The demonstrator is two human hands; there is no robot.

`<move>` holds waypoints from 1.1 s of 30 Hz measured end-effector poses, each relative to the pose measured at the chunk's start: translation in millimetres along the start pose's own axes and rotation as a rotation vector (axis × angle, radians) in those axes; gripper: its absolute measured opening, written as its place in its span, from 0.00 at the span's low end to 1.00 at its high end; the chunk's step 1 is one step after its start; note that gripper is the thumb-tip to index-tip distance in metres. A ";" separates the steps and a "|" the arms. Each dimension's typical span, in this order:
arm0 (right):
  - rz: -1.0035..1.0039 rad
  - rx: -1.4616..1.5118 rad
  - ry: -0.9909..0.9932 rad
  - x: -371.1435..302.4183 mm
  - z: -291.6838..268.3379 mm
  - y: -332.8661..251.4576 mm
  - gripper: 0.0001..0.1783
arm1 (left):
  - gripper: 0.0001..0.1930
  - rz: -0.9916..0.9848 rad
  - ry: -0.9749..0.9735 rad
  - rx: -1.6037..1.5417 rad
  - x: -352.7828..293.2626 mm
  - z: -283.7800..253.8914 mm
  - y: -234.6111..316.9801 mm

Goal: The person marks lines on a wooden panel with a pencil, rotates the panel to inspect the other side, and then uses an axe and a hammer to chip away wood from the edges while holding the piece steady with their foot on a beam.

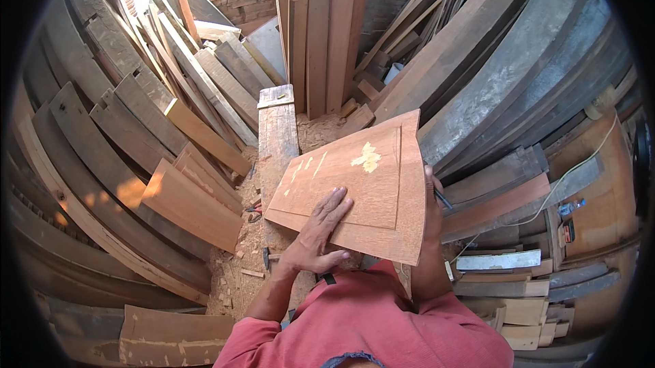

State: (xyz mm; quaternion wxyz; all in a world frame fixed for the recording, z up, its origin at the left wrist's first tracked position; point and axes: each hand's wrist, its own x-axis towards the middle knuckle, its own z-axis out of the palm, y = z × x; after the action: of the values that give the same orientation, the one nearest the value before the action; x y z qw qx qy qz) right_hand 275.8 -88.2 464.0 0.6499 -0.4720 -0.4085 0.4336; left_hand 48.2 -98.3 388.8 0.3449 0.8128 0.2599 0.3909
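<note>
A reddish-brown wooden panel (pixel 372 197) with a raised rectangular border lies tilted in front of my chest. Patches of pale yellow filler (pixel 367 157) and a few thin pale streaks mark its face. My left hand (pixel 324 221) rests flat on the panel's near left part, fingers stretched out and thumb apart. At the panel's right edge, my right hand (pixel 430 178) grips from the side, mostly hidden behind the board. A thin dark rod-like thing (pixel 443 198) sticks out beside it; whether my fingers hold it too, I cannot make out.
Under the panel runs a worn wooden bench (pixel 276 126). Wood shavings (pixel 232 276) cover the floor, with a hammer (pixel 266 257) and red-handled pliers (pixel 254 215) by the bench. Planks (pixel 109 163) lean around both sides, and tall boards (pixel 321 40) stand ahead. A cable (pixel 566 173) hangs at right.
</note>
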 end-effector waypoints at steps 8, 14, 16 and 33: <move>-0.051 0.006 -0.113 5.9 -12.9 2.7 0.27 | 0.52 -0.145 0.025 -0.024 -13.3 5.2 -27.0; -0.096 0.275 -0.359 26.5 37.3 2.1 0.33 | 0.37 -0.019 0.430 0.293 2.3 -0.5 7.8; -0.038 0.299 -0.398 40.5 54.9 5.8 0.32 | 0.23 -0.223 0.643 0.283 9.6 -17.7 13.4; -0.400 -0.040 -0.493 138.7 161.3 95.0 0.32 | 0.17 -0.403 1.303 0.083 -29.4 -184.6 -59.1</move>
State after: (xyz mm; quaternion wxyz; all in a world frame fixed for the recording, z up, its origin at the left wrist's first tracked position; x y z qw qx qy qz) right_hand 147.5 102.2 424.6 0.5942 -0.2755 -0.6469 0.3907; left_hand -127.7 -15.6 414.5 0.1529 0.3599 0.5756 0.7182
